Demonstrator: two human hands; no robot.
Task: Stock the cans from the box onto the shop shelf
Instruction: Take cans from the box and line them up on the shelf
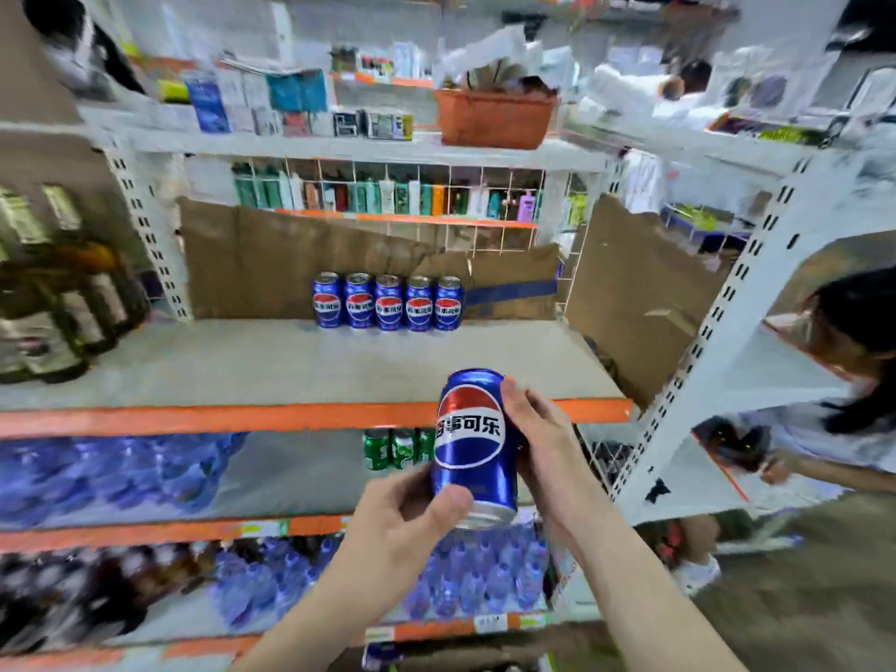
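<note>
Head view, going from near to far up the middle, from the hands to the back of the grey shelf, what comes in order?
Left hand → held can → orange shelf edge → bare grey shelf → row of five blue cans → cardboard behind them.

Bright, even shop light all round, soft and from overhead, hardly a shadow on the pale grey shelf board [291, 366]. The blue cola can with the red, white and blue roundel [472, 443] is sharp enough to read, a thin highlight running down its side. Everything off-centre smears: the dark glass bottles [53, 303] at left, the blue-wrapped water bottles [111, 472] below, all streaked with motion blur. The white perforated shelf upright [717, 332] bows outward with wide-angle distortion. Top corners turn mushy.
</note>
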